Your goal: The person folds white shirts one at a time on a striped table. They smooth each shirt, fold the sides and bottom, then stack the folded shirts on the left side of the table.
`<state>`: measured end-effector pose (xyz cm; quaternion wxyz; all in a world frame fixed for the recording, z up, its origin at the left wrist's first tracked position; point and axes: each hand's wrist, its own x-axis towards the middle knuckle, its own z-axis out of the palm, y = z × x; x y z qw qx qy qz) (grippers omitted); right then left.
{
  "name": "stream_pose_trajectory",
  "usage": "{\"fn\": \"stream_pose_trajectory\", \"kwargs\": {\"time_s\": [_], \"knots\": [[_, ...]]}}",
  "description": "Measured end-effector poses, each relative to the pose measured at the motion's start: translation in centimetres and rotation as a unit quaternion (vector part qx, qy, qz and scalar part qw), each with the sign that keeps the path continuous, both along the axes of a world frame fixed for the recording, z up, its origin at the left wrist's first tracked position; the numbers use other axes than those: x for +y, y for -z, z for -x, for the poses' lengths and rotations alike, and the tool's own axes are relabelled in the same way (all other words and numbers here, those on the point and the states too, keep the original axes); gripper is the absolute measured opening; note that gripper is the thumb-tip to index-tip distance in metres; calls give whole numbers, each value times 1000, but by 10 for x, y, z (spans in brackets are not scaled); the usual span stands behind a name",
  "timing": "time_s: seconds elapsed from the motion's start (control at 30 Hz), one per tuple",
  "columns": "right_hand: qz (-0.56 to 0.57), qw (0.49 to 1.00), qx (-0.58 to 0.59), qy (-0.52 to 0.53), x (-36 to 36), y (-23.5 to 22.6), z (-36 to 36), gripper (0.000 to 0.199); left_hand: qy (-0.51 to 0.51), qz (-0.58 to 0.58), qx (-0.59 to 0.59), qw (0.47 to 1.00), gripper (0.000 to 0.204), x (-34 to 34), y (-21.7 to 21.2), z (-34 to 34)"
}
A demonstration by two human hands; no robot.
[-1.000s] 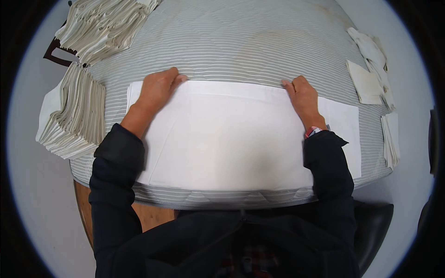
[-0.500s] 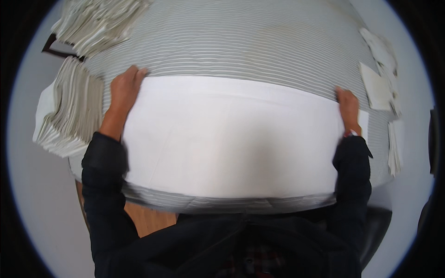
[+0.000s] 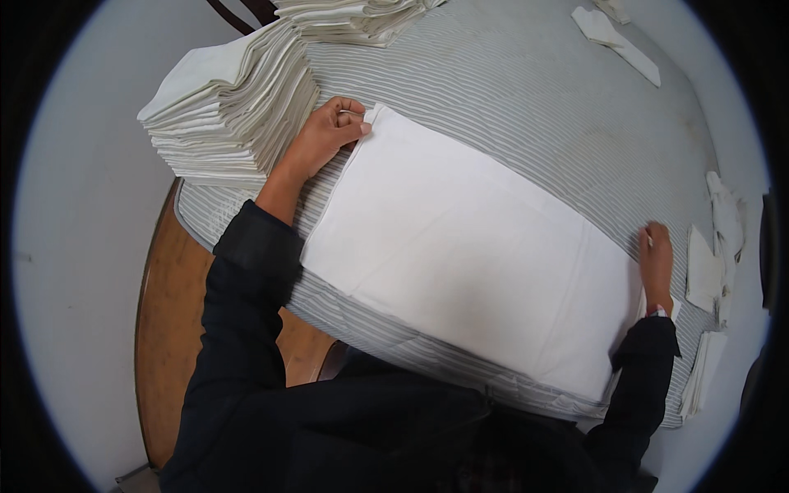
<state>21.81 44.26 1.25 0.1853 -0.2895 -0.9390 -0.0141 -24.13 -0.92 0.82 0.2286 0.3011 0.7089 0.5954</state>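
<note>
A white folded cloth (image 3: 485,238) lies flat in front of me on the striped table cover, slanting down from left to right. My left hand (image 3: 325,140) is at its far left corner, thumb and fingers closed on the edge there. Just beyond the cloth's right end is my right hand (image 3: 656,259), its fingers curled together. A small pale spot shows at those fingertips, too small to name. Under the right wrist a bit of another white piece (image 3: 675,309) peeks out.
A tall stack of folded white cloths (image 3: 238,107) stands close to my left hand, with another stack (image 3: 353,20) behind it. Loose white pieces (image 3: 703,267) lie along the right side, and one (image 3: 616,45) at the far edge. Wooden floor (image 3: 177,329) shows at lower left.
The view has turned left, so the cloth now appears slanted. The left hand's fingers have closed at the corner; the right hand now appears farther down, just off the cloth's right end.
</note>
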Motion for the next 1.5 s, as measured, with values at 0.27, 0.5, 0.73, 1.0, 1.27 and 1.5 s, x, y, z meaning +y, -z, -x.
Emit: {"fn": "stream_pose_trajectory", "kwargs": {"time_s": [0.27,0.5,0.73,1.0,1.27,1.5], "knots": [[275,921,4,-275,-180,-36,253,30,8,-21,-27,999,30,5,11,3],[416,868,36,-269,-252,-19,368,34,36,-77,-89,992,34,3,14,5],[509,823,72,-242,-249,-10,374,22,21,-89,-105,990,40,5,12,4],[603,738,48,-300,-244,-17,369,19,29,-112,-132,984,40,8,7,0],[562,773,50,-290,-243,-11,371,20,23,-97,-70,993,34,11,15,-2],[599,738,123,-285,-249,-7,370,16,50,-13,-64,997,22,5,2,-6]]}}
